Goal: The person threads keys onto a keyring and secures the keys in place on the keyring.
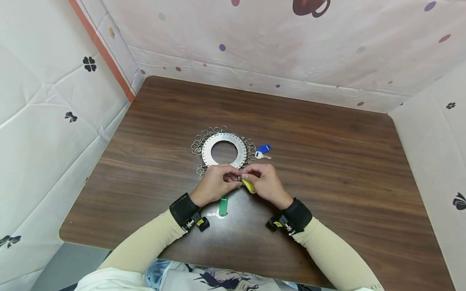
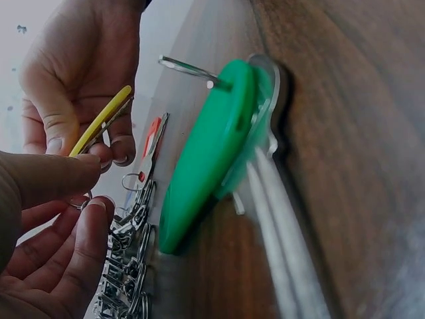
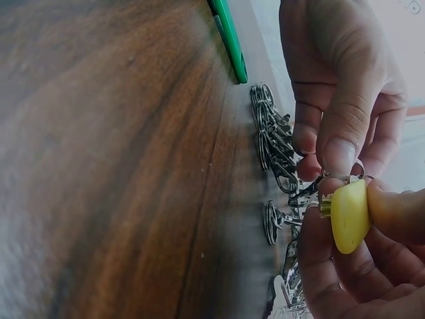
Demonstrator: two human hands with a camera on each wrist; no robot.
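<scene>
Both hands meet at the near edge of a flat metal ring plate (image 1: 208, 151) hung with many small split rings. My right hand (image 1: 268, 184) pinches a yellow key tag (image 3: 350, 216), with a key (image 2: 114, 118) lying against it. Thumb and fingertips of my left hand (image 1: 214, 185) pinch a small split ring (image 2: 82, 201) at the tag's end. The fingers partly hide where ring and tag meet. Below the left hand, a green key tag (image 1: 223, 206) with a silver key (image 1: 212, 214) lies on the table.
On the plate's right side are a blue key tag (image 1: 263, 148) and a silver key (image 1: 262, 155). A red tag (image 2: 151, 136) shows beyond the hands in the left wrist view. The brown wooden table (image 1: 346, 182) meets patterned cloth walls (image 1: 255, 40) at the back and sides.
</scene>
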